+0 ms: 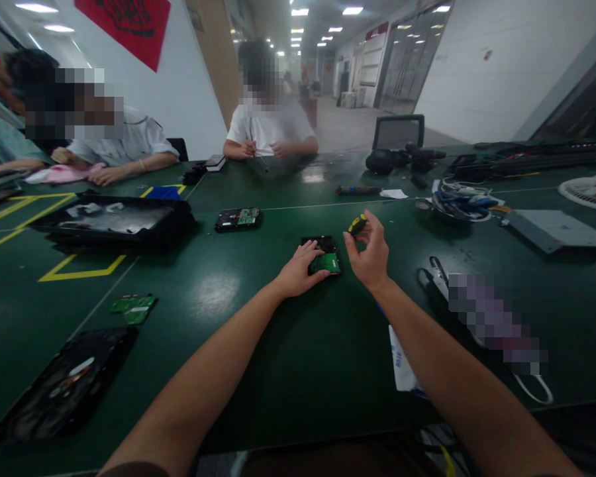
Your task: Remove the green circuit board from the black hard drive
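Observation:
A hard drive [330, 264] with a green circuit board lies on the green table in front of me. My left hand [302, 266] grips it from the left, thumb along the near edge and fingers over the top. Just right of the drive, my right hand [370, 255] is raised and pinches a screwdriver [357, 224] with a yellow and black handle. The screwdriver's shaft cannot be made out. Beyond and to the left sits another hard drive [238, 219]. A loose green circuit board [135, 308] rests at left, above a larger black drive [64, 391].
Black trays [114, 222] stand at left. On the right are a bundle of cables [461, 202], a grey metal box [563, 232] and a strap [440, 271]. A white packet [402, 361] lies beneath my right forearm. People [273, 129] sit across the table.

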